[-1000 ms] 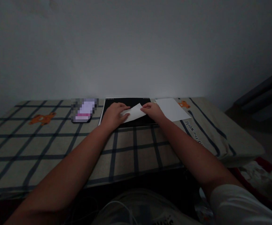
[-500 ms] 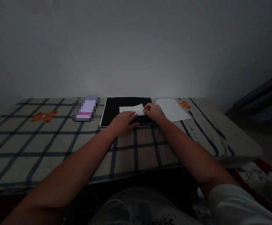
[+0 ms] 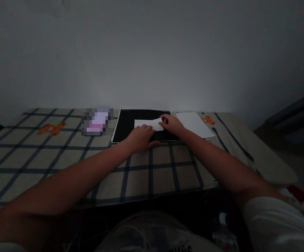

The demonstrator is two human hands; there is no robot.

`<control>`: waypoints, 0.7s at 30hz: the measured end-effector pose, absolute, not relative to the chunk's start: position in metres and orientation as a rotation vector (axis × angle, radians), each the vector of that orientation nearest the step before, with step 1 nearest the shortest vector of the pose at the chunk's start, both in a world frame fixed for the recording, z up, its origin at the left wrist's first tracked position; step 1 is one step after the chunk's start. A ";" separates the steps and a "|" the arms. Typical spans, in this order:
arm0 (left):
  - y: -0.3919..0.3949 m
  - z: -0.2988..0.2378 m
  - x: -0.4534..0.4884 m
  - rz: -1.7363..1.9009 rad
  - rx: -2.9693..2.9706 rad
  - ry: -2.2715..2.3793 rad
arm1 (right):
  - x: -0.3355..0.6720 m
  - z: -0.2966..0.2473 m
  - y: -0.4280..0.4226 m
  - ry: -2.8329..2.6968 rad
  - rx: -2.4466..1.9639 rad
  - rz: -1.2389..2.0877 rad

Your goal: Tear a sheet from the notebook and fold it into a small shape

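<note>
A small folded white paper lies flat on a black board at the far side of the checked cloth. My left hand rests palm down at the paper's near edge, fingers stretched flat and pressing it. My right hand is at the paper's right end, its fingers curled onto that edge. Both forearms reach forward across the cloth.
A second white sheet lies just right of the board. A blurred pinkish object sits left of it. The checked cloth with orange bear prints covers the table, which ends at a grey wall. Dark furniture stands at the right.
The paper was raised and tilted between both hands; now it lies flat on the board, my left hand has slid to its near edge, and the view has shifted slightly.
</note>
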State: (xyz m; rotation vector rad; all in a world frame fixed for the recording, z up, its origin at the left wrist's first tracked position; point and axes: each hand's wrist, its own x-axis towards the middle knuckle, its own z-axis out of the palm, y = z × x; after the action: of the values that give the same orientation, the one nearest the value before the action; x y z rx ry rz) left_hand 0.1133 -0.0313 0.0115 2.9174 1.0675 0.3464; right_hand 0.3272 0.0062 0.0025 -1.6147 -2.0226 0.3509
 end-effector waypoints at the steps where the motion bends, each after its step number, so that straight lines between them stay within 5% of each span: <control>1: -0.031 0.013 0.115 0.301 2.940 1.099 | 0.327 0.001 0.005 -2.043 -1.600 0.324; 21: -0.014 0.016 0.084 0.453 2.869 1.087 | 0.332 -0.008 0.001 -2.004 -1.442 0.290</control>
State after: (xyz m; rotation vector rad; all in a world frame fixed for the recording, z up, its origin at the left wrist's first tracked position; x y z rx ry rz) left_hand 0.0839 -0.0139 0.0161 2.8687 1.0871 0.4530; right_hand 0.3321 0.0011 -0.0078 -1.4422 -2.0041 0.2902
